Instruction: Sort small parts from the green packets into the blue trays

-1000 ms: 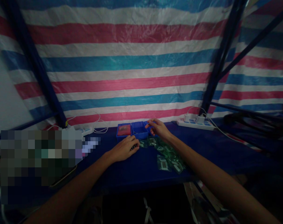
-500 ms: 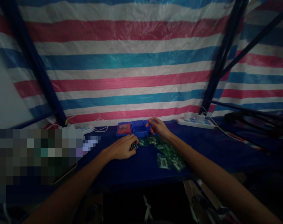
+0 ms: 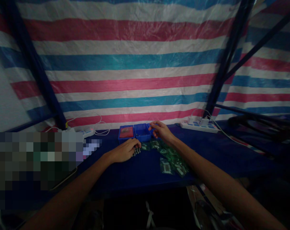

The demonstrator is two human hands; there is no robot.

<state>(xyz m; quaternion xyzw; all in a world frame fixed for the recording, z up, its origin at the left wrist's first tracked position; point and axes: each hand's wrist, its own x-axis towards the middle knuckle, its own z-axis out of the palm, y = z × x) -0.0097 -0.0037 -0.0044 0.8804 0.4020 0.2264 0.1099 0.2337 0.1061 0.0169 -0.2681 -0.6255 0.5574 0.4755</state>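
My left hand [image 3: 123,151] rests on the blue table, its fingers curled around several small dark-and-silver metal parts [image 3: 136,151], which show in a row below the fingertips. Their exact kind is too small to make out. My right hand [image 3: 161,131] is raised at the right side of an open blue bin [image 3: 143,138], with bent fingers drawn together; anything between the fingertips is too small to see. Under and beside my right forearm lie several small clear greenish bags [image 3: 166,166] with metal pieces inside.
Left of the open bin stands a blue box with red contents [image 3: 126,132]. Power strips with plugs and white cables lie at the back right [image 3: 199,126] and back left [image 3: 88,132]. Blue metal posts rise before a striped tarp [image 3: 135,60]. The left side is pixelated.
My left fingers have shifted a little, and more of the metal parts shows below them; the thumb has slipped from view. My right hand stays by the bin with its fingers slightly moved.
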